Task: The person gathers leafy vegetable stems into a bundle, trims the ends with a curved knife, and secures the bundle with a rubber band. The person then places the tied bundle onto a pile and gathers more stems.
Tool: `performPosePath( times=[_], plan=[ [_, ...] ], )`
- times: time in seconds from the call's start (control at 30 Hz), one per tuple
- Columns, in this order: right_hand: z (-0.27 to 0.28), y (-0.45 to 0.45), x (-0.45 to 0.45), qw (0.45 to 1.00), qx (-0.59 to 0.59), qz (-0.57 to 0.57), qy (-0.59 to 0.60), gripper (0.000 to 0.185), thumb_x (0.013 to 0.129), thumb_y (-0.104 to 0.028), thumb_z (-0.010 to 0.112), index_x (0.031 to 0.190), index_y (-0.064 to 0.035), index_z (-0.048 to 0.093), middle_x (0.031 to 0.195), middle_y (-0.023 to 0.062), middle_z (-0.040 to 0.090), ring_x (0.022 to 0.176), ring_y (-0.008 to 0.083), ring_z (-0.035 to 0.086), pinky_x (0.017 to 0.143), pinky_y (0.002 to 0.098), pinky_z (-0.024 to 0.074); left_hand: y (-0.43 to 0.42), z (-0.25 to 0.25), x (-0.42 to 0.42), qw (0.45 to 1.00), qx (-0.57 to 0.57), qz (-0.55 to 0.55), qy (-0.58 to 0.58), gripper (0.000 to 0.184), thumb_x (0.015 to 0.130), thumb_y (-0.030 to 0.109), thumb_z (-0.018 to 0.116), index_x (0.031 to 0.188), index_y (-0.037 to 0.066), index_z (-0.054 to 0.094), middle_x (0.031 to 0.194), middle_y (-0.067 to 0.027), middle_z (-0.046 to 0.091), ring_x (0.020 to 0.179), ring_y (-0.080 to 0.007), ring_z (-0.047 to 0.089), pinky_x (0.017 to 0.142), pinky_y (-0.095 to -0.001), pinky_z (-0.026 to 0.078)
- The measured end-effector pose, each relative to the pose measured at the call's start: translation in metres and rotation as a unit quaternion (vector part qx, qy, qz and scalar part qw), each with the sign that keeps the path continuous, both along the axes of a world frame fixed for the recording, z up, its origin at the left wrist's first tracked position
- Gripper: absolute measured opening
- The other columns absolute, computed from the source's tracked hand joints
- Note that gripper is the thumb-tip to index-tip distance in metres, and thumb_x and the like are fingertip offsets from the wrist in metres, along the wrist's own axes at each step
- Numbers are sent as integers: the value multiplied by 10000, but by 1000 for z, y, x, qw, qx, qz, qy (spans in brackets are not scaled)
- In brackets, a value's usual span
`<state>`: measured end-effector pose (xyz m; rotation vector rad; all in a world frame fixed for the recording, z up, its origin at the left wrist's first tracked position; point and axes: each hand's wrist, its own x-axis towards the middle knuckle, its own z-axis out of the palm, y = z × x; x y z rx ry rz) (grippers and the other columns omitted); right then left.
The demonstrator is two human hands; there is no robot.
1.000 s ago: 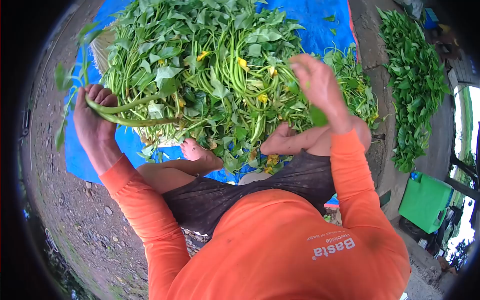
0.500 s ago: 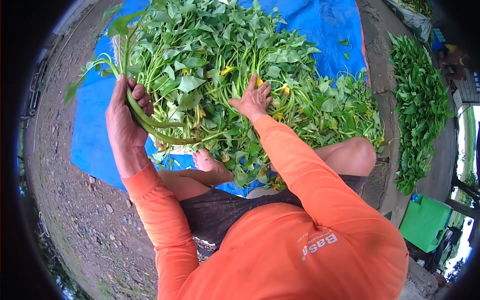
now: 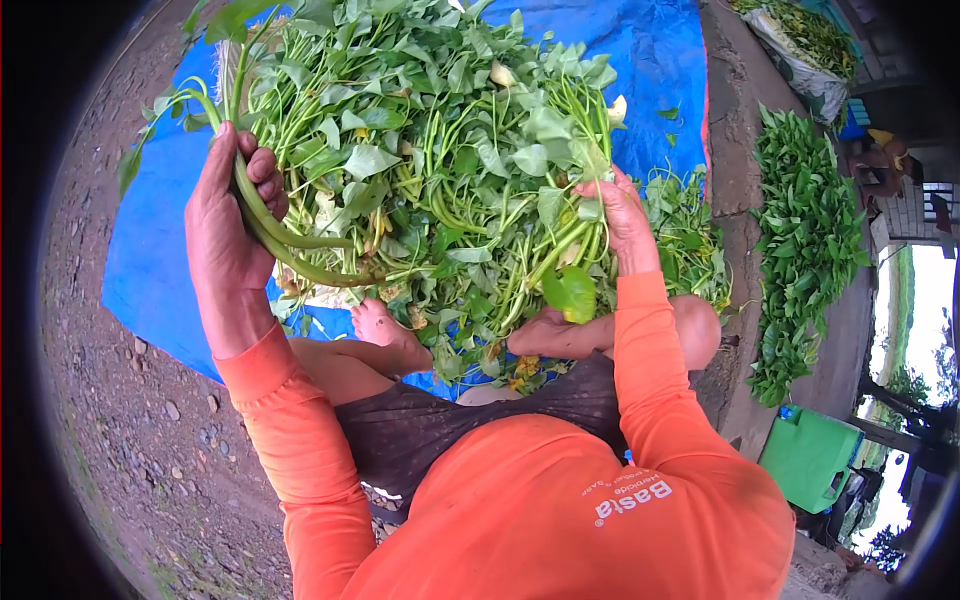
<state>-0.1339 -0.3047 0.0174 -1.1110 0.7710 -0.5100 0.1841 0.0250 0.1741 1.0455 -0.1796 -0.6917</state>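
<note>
My left hand point(image 3: 235, 215) is closed around a few thick green stems point(image 3: 300, 262) with leaves at their upper ends, raised at the left side of the pile. On the right, my right hand point(image 3: 620, 215) has its fingers around a bunch of leafy stems point(image 3: 560, 245), partly hidden by the leaves. One bright green leaf point(image 3: 570, 292) hangs below that hand. Between both hands lies a large heap of leafy greens point(image 3: 440, 130) with long stems and some yellowed leaves.
The heap lies on a blue tarp point(image 3: 150, 290) around my bare feet. A row of darker greens point(image 3: 805, 250) lies on the ground to the right, near a green plastic container point(image 3: 810, 458) and a white sack point(image 3: 805, 75) of greens. Stony ground point(image 3: 170, 440) borders the tarp's left side.
My right hand has moved right from the middle of the heap, and stems there have shifted and lifted with it. My left hand keeps its stems. The view has shifted slightly.
</note>
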Motion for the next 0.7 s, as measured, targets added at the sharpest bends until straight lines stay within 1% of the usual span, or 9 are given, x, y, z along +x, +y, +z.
performPosePath(
  times=[0.13,0.23,0.27,0.37,0.4,0.5,0.53,0.63,0.7],
  plan=[
    [36,10,-4,995,64,59,-46,483,894,-74,796,1344,11,640,1186,144,767,990,248,770,864,412,641,-6,1,-6,1000,2,-17,-13,274,1138,384,590,1046,126,598,770,38,561,636,-69,484,560,-222,390],
    [22,15,-11,969,16,79,232,619,903,-120,808,1440,43,546,1191,152,770,1023,256,766,933,448,621,-11,3,-13,999,31,-7,-17,284,1137,389,590,1041,122,600,770,37,565,631,-71,482,561,-225,388],
    [-21,5,-22,974,46,42,219,856,888,-197,847,1567,52,387,1202,137,764,1074,247,753,968,488,598,-12,2,-14,999,33,-9,-14,287,1138,387,589,1038,118,601,768,35,566,624,-71,477,559,-224,390],
    [-20,31,-25,945,31,-20,326,1018,884,-251,867,1637,44,250,1176,117,769,1113,234,736,972,502,589,-8,-3,-15,998,46,-31,-38,263,1148,365,576,1063,117,590,800,38,550,651,-61,478,541,-213,391],
    [-23,34,-24,951,40,-29,307,1032,894,-314,881,1648,26,265,1216,132,756,1175,223,703,1008,549,566,-8,-4,-16,998,47,-32,-35,271,1148,370,575,1065,113,590,796,38,552,643,-62,477,541,-214,393],
    [-3,35,-34,983,100,-14,152,945,958,-434,825,1650,-41,314,1238,145,750,1203,216,683,1058,574,527,-8,-6,-17,997,67,-30,-40,289,1143,386,580,1037,118,596,763,30,571,619,-71,482,553,-219,409],
    [-11,25,-39,987,153,12,57,794,1031,-560,693,1620,-106,415,1279,159,731,1173,261,697,1063,591,519,-9,-5,-19,996,67,-31,-39,290,1143,387,581,1036,118,597,762,30,573,619,-70,482,551,-218,408],
    [13,45,-50,952,268,-102,-104,803,1035,-618,642,1612,-106,421,1362,204,677,1133,364,708,1005,590,542,-12,-4,-22,996,72,-35,-37,260,1148,377,575,1070,129,595,791,44,563,623,-56,479,538,-212,392],
    [11,55,-65,935,324,-85,-116,710,1050,-552,613,1519,-29,509,1309,216,711,1131,377,706,1025,562,546,-12,-7,-21,996,65,-50,-44,260,1147,377,578,1069,130,600,793,44,563,626,-53,483,537,-210,395]
  ],
)
